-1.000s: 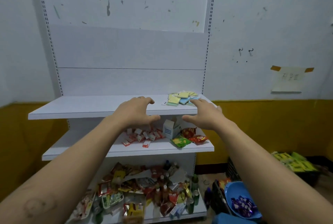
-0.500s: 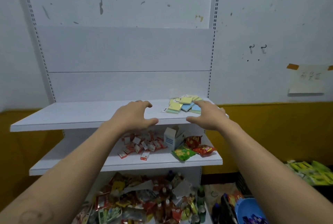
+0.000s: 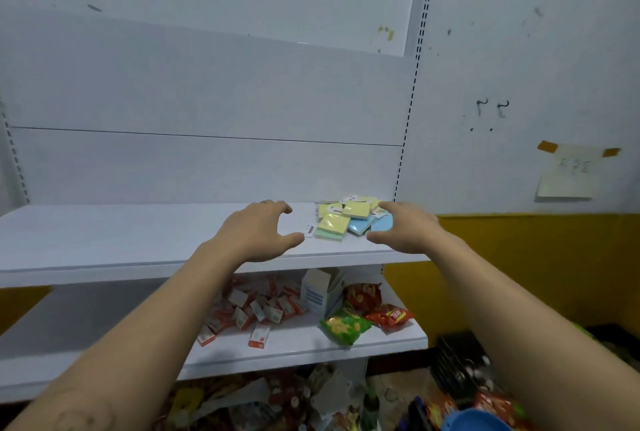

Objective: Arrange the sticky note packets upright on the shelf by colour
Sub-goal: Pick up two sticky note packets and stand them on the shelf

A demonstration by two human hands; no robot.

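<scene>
On top shelf (image 3: pixel 138 240), right end: sticky note packets (image 3: pixel 346 219) lie flat in a loose heap, yellow, green, blue | left hand (image 3: pixel 258 233) just left of heap, fingers spread, empty | right hand (image 3: pixel 405 228) at heap's right edge, spread, grasping nothing | shelf below: small red-white cartons (image 3: pixel 256 309), white box (image 3: pixel 320 292), snack bags (image 3: pixel 363 316).

We see the sticky note packets (image 3: pixel 349 217) heaped flat near the right end of the top shelf (image 3: pixel 138 236), toward its back. Our left hand (image 3: pixel 258 233) sits left of the heap, our right hand (image 3: pixel 403 228) at its right. On the shelf below (image 3: pixel 86 333), small cartons (image 3: pixel 252 309) lie left of a box (image 3: pixel 320 292) and snack bags (image 3: pixel 363 316)
</scene>
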